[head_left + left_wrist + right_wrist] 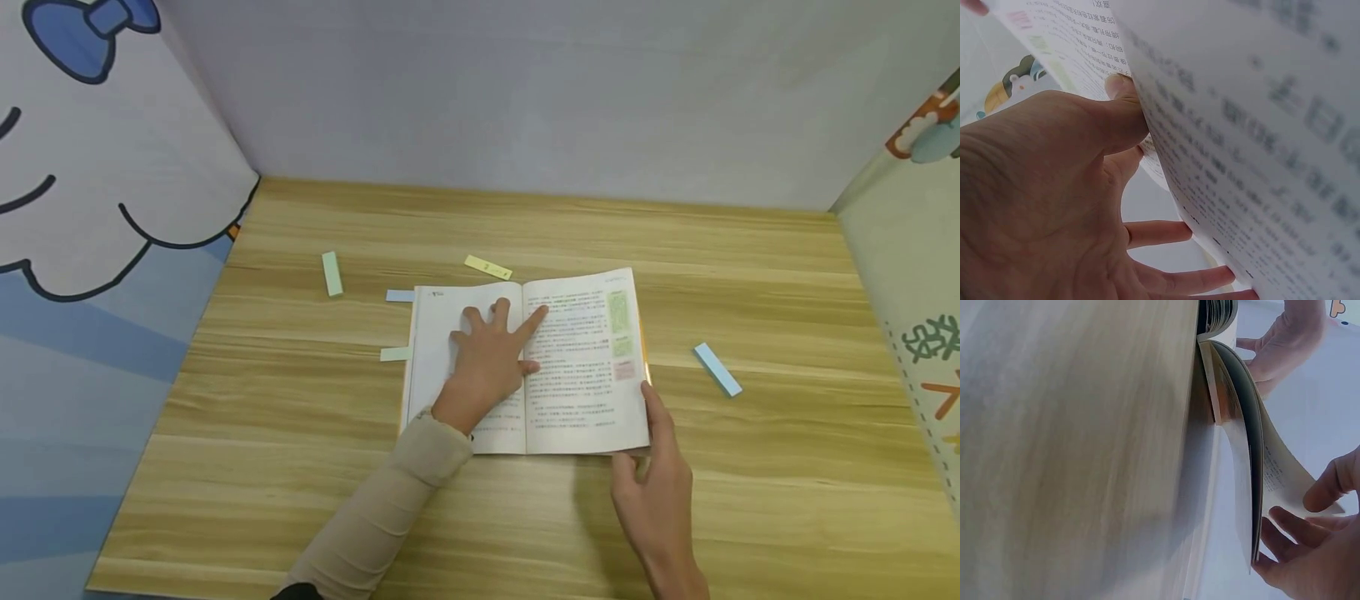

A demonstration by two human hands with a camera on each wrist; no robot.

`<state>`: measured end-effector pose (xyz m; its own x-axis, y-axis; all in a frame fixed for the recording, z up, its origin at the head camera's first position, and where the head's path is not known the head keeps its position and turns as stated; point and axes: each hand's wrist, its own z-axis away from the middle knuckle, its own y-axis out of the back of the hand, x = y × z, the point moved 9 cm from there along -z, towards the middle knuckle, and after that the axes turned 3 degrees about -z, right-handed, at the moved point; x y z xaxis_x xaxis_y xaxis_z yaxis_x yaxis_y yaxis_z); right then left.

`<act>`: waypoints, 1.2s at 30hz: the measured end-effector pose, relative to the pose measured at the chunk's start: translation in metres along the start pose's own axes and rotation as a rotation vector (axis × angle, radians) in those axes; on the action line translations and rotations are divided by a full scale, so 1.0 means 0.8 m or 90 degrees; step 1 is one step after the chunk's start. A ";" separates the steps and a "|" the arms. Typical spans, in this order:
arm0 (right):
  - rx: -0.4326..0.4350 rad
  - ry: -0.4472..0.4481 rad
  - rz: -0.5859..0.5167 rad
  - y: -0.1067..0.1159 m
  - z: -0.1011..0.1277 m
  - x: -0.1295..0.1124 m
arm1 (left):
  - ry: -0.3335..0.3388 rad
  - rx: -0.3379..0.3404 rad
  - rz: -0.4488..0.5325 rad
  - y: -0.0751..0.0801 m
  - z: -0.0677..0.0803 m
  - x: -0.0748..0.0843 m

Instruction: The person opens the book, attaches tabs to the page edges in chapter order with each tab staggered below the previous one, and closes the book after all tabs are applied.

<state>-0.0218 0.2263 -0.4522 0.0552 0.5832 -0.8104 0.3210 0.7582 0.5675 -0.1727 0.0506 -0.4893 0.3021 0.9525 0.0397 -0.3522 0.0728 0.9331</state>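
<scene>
An open book (570,408) lies on the wooden table, its right side lifted. My left hand (483,358) is spread across the left page near the spine, fingertips pressing on the paper; in the left wrist view its thumb (1124,90) reaches over to the facing page. At the lower right corner, my right hand (660,492) holds the right-hand leaves (1279,469), thumb on the printed side and fingers behind. Green sticky notes (617,312) and a pink one (624,371) are on the right page's outer margin. A blue tab (400,296) and a green tab (394,354) jut from the left edge.
Beyond the book lies a yellow strip (488,267), with a pale green pad of tabs (332,274) to the upper left. A blue pad of tabs (717,369) lies to the right. Printed cloth walls (525,100) enclose the table (285,417) at the back and sides.
</scene>
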 end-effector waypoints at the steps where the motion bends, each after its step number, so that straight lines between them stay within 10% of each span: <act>1: 0.001 0.013 -0.011 0.000 0.000 -0.002 | 0.001 -0.001 0.000 0.000 0.000 0.000; 9: -0.112 0.139 -0.044 -0.027 0.001 -0.025 | -0.001 0.007 -0.029 0.000 0.000 0.002; 24: -0.295 0.118 0.061 -0.071 0.014 -0.009 | -0.022 0.042 0.002 0.000 0.000 -0.005; 36: -0.357 0.130 0.148 -0.088 0.017 -0.013 | -0.063 0.126 0.501 0.014 0.027 -0.031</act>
<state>-0.0317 0.1630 -0.4856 -0.1343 0.7532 -0.6440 -0.2236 0.6101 0.7601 -0.1653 0.0214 -0.4723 0.1118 0.6712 0.7328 -0.3335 -0.6693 0.6639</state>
